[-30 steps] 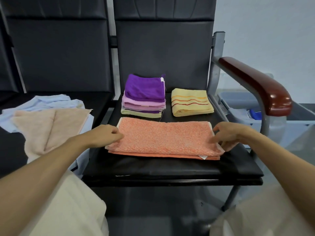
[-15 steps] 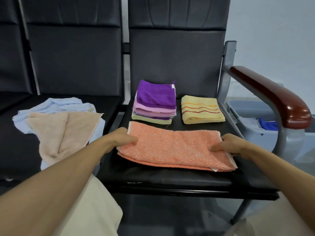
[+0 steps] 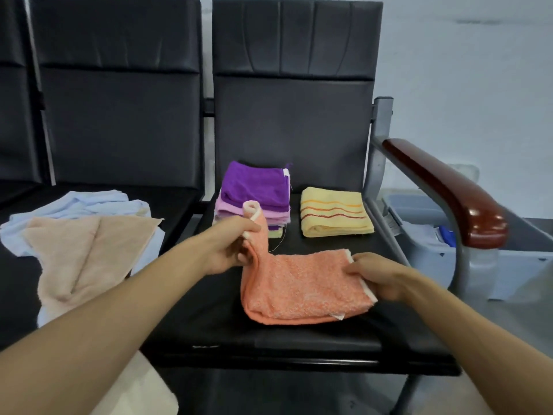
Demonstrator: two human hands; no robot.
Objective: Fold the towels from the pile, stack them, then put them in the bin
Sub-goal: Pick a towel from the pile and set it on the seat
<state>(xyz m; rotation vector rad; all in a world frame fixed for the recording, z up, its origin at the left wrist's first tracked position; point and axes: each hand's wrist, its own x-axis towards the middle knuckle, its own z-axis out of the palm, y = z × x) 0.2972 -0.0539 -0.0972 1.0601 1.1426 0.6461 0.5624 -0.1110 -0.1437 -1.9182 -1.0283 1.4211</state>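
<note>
Pinching the left end of the orange towel (image 3: 299, 286), the left hand (image 3: 230, 250) holds that end raised off the black seat (image 3: 299, 342), while the right hand (image 3: 377, 277) grips the right end, low on the cushion. Its long axis runs left to right between the hands, so halving it would mean carrying the raised end rightward onto the right hand's end; the left hand is placed for that. Farther back on this seat stand a purple-topped stack (image 3: 254, 190) of folded towels and, just right of it, a folded yellow towel (image 3: 335, 214). On the left seat lies the unfolded pile, a beige towel (image 3: 80, 253) over a light blue towel (image 3: 74, 205). Right of the armrest (image 3: 443, 187), the grey bin (image 3: 514, 274) holds something blue and pale items I cannot make out.
</note>
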